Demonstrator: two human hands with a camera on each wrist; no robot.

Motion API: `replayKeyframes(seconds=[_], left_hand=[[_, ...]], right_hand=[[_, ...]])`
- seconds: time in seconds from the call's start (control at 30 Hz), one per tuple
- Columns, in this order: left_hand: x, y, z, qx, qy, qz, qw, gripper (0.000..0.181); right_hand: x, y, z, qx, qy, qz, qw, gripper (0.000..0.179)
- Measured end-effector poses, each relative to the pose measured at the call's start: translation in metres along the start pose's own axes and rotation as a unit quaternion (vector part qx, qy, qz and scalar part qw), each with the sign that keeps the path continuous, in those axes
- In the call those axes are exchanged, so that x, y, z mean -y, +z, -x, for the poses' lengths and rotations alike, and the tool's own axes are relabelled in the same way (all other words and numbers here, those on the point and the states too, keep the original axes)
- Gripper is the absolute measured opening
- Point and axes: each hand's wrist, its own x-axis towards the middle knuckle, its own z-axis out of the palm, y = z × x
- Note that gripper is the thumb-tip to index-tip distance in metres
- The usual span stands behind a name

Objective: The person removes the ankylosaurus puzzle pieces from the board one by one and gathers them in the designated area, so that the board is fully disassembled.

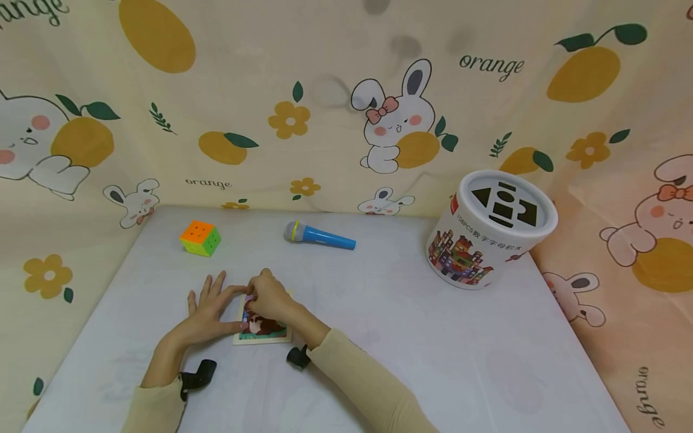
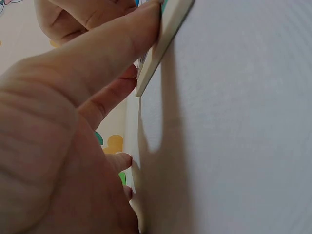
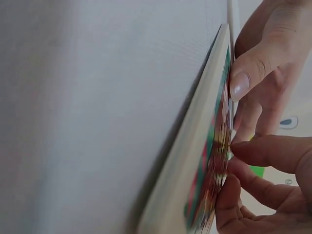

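Behind a white table (image 1: 433,361), rabbit-print cloth (image 1: 325,48); toward the back, a bright cube (image 1: 200,239), a blue microphone (image 1: 320,235) and, farther right, a white tub (image 1: 487,231). Front left, a small brown-and-green picture board (image 1: 265,331), pale-bordered, partly covered by the right hand (image 1: 271,297). Touches its left side with thumb and forefinger of the spread left hand (image 1: 207,316); rests curled right fingertips on its face, cannot tell whether pinching

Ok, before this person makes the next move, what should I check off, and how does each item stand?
1. Left hand on the picture board: ok, its thumb touches the board.
2. Right hand at the board: ok, it reaches the picture's surface.
3. Picture fully visible in the head view: not ok, the right hand covers part.
4. Loose piece in the right hand: cannot tell.
5. Cube, microphone and tub clear of the board: ok, all apart from it.
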Motion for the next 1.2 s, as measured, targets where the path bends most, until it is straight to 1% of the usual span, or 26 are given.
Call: replayKeyframes(seconds=[0.17, 0.33, 0.43, 0.57, 0.7, 0.77, 0.8, 0.9, 0.97, 1.03, 1.1, 1.2], left_hand=[[0.000, 0.000, 0.000, 0.002, 0.000, 0.004, 1.0000, 0.067], [0.002, -0.001, 0.001, 0.003, 0.003, 0.011, 0.9999, 0.065], [0.002, -0.001, 0.000, 0.003, 0.007, 0.013, 0.9999, 0.065], [0.002, -0.002, -0.001, 0.005, 0.008, 0.013, 0.9999, 0.066], [0.001, -0.001, 0.000, 0.005, 0.004, 0.007, 1.0000, 0.066], [0.000, -0.001, 0.000, 0.005, 0.003, 0.000, 1.0000, 0.065], [0.000, -0.002, 0.000, 0.005, 0.004, -0.004, 1.0000, 0.065], [0.000, -0.002, -0.001, 0.004, 0.004, -0.003, 1.0000, 0.065], [0.001, -0.002, -0.001, 0.005, 0.003, -0.001, 1.0000, 0.065], [0.002, -0.001, -0.001, 0.007, 0.002, 0.002, 1.0000, 0.065], [0.003, -0.001, -0.001, 0.009, 0.002, 0.004, 1.0000, 0.064], [0.004, -0.002, -0.001, 0.008, 0.004, 0.006, 0.9999, 0.064]], right_hand=[[0.000, 0.000, 0.000, 0.007, 0.007, -0.009, 0.9999, 0.019], [0.001, 0.001, 0.002, 0.010, -0.014, -0.011, 0.9998, 0.013], [0.001, 0.001, 0.002, 0.012, -0.026, -0.024, 0.9993, 0.018], [-0.003, -0.002, 0.000, 0.016, -0.030, -0.040, 0.9986, 0.028], [-0.007, -0.005, 0.000, 0.039, -0.038, -0.049, 0.9973, 0.025], [-0.008, -0.006, -0.001, 0.052, -0.049, -0.046, 0.9964, 0.023], [-0.007, -0.006, 0.000, 0.058, -0.054, -0.042, 0.9960, 0.023], [-0.004, -0.004, 0.001, 0.067, -0.065, 0.004, 0.9956, 0.031], [0.000, -0.001, 0.002, 0.065, -0.056, 0.032, 0.9958, 0.038], [0.003, 0.003, 0.002, 0.057, -0.043, 0.060, 0.9956, 0.041], [0.007, 0.006, 0.002, 0.046, -0.026, 0.071, 0.9961, 0.035], [0.010, 0.008, 0.002, 0.034, -0.017, 0.071, 0.9967, 0.019]])
